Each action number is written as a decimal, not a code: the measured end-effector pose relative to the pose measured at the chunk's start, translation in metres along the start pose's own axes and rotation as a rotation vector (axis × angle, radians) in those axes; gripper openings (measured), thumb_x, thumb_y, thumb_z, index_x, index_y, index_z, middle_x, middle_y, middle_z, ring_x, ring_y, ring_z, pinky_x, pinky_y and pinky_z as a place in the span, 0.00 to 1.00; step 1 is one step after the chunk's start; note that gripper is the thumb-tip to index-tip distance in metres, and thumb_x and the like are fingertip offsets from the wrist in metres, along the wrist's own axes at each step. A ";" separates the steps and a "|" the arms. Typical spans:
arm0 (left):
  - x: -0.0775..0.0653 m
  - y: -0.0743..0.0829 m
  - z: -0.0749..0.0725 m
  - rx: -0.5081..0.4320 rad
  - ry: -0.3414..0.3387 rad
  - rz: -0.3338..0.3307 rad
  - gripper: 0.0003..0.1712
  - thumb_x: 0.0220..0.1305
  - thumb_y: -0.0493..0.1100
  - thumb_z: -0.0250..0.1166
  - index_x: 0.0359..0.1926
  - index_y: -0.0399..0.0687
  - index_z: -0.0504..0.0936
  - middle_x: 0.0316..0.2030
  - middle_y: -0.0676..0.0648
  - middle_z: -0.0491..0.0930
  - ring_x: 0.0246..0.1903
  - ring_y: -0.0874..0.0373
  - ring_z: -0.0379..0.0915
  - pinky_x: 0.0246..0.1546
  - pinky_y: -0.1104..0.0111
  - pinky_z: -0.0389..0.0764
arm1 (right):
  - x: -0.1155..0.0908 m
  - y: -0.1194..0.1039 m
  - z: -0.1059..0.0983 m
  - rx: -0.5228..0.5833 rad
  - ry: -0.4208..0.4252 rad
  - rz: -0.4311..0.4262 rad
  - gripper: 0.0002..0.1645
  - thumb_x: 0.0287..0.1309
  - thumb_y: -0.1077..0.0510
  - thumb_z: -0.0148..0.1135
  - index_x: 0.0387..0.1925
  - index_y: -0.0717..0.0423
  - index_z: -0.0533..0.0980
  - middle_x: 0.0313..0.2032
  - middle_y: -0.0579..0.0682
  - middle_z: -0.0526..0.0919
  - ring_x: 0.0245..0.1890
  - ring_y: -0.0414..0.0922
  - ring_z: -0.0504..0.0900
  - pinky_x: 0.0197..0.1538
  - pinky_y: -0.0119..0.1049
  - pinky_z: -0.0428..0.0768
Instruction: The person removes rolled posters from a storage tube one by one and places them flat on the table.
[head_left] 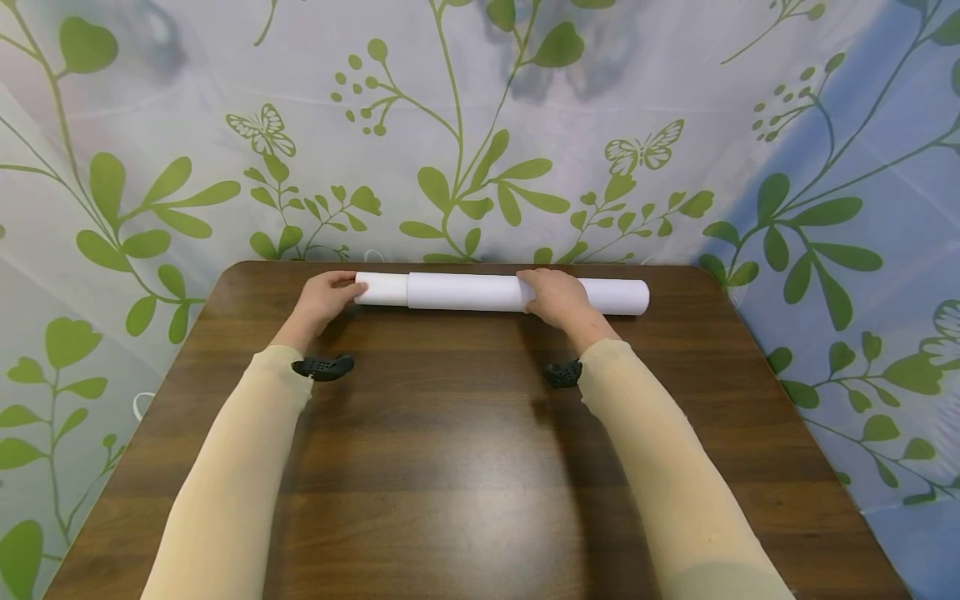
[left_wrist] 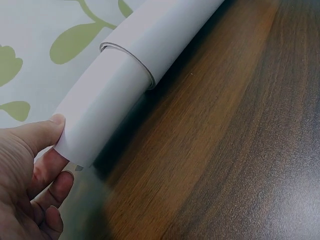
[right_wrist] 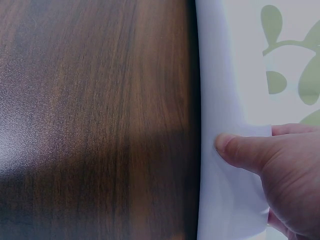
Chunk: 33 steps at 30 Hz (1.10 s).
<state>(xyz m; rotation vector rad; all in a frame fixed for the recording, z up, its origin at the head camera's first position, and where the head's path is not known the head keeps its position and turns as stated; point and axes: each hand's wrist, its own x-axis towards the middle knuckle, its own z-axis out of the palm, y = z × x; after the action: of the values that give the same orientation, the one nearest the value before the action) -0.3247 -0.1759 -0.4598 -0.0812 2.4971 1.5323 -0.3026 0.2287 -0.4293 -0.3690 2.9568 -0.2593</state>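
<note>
A large white paper roll (head_left: 465, 292) lies across the far edge of the table. From its left end sticks a narrower white inner roll (head_left: 384, 289). My left hand (head_left: 324, 300) pinches the rim at the left end of that inner roll, thumb outside and index finger tucked into the opening, as the left wrist view shows. There the overlapping edge of the outer roll (left_wrist: 160, 40) is plain to see. With thumb and fingers on either side, my right hand (head_left: 561, 298) grips the outer roll right of its middle. The right wrist view hides most of those fingers behind the roll.
The brown wooden table (head_left: 450, 433) has rounded far corners. Just behind it hangs a white curtain (head_left: 315, 167) with green leaves and butterflies. Dark bands (head_left: 324, 367) sit at both wrists, below pale sleeves.
</note>
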 end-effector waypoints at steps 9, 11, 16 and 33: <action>-0.002 0.000 -0.002 -0.023 0.003 -0.010 0.34 0.75 0.49 0.63 0.75 0.40 0.67 0.68 0.35 0.71 0.60 0.42 0.72 0.63 0.53 0.71 | 0.000 0.000 0.000 0.001 0.001 0.000 0.42 0.64 0.55 0.72 0.76 0.51 0.65 0.69 0.56 0.72 0.67 0.58 0.71 0.65 0.56 0.70; -0.002 -0.001 -0.002 -0.029 0.003 -0.009 0.34 0.75 0.48 0.63 0.75 0.39 0.67 0.67 0.35 0.71 0.60 0.42 0.72 0.63 0.52 0.71 | 0.000 0.000 0.000 0.002 -0.001 -0.001 0.42 0.64 0.55 0.72 0.76 0.51 0.65 0.69 0.56 0.72 0.67 0.58 0.71 0.65 0.56 0.70; -0.001 -0.002 -0.003 -0.034 0.004 0.003 0.33 0.75 0.47 0.63 0.74 0.38 0.67 0.67 0.34 0.71 0.60 0.41 0.72 0.63 0.52 0.71 | -0.001 0.000 -0.001 0.002 -0.005 0.002 0.42 0.64 0.55 0.72 0.76 0.51 0.65 0.69 0.56 0.72 0.67 0.58 0.71 0.66 0.56 0.69; 0.000 -0.006 -0.007 0.012 0.023 -0.009 0.35 0.75 0.50 0.64 0.74 0.39 0.68 0.66 0.34 0.73 0.58 0.45 0.74 0.60 0.56 0.73 | -0.001 -0.001 -0.001 0.007 -0.005 0.008 0.41 0.64 0.56 0.71 0.76 0.51 0.66 0.69 0.55 0.72 0.67 0.59 0.71 0.66 0.56 0.69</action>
<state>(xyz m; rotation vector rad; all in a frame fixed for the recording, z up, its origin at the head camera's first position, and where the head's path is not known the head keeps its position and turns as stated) -0.3253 -0.1851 -0.4618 -0.1086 2.5196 1.5215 -0.3018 0.2279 -0.4283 -0.3560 2.9516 -0.2667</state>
